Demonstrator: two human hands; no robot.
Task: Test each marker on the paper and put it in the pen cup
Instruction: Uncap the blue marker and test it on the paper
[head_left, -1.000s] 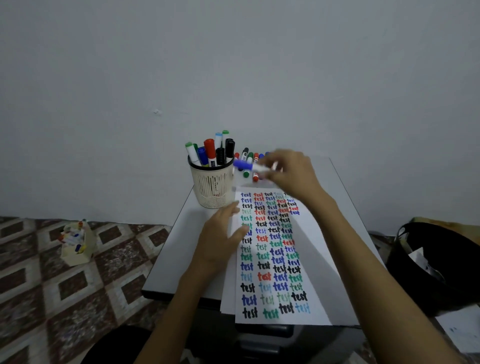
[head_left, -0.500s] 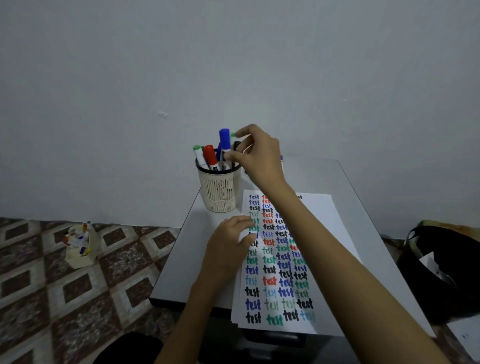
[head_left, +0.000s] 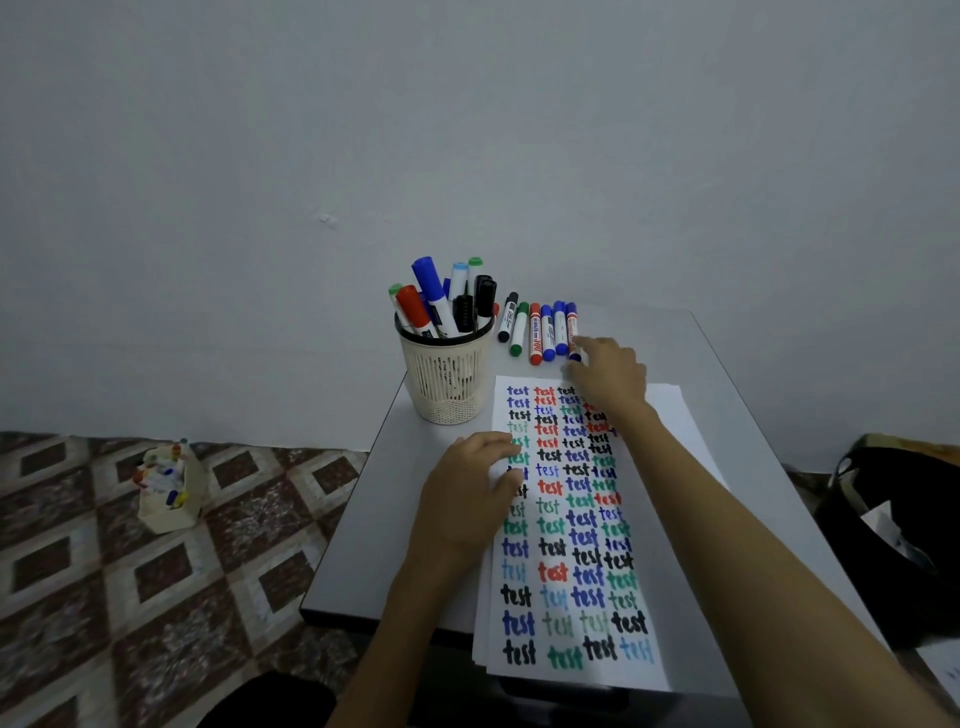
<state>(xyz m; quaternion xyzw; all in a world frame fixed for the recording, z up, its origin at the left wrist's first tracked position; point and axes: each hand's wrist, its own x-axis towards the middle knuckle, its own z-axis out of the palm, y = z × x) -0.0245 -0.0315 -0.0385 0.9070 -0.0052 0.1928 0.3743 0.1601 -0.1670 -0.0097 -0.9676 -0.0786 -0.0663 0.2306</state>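
Observation:
A cream mesh pen cup (head_left: 445, 378) stands at the table's far left with several markers upright in it, a blue-capped one (head_left: 434, 295) tallest. Several markers (head_left: 540, 330) lie in a row behind the paper. The white paper (head_left: 660, 410) is covered with rows of the word "test" in several colours. My right hand (head_left: 609, 375) reaches over the paper's top edge, its fingertips touching the rightmost marker (head_left: 572, 330) of the row; it holds nothing. My left hand (head_left: 471, 492) rests flat on the paper's left edge.
The grey table (head_left: 727, 374) stands against a plain wall. On the tiled floor to the left is a small cream box (head_left: 167, 493) of coloured things. A black bag (head_left: 893, 540) sits on the floor at the right.
My right hand carried a blue marker to the cup, let it go there, then moved right and down to the row of lying markers. My left hand stayed on the paper.

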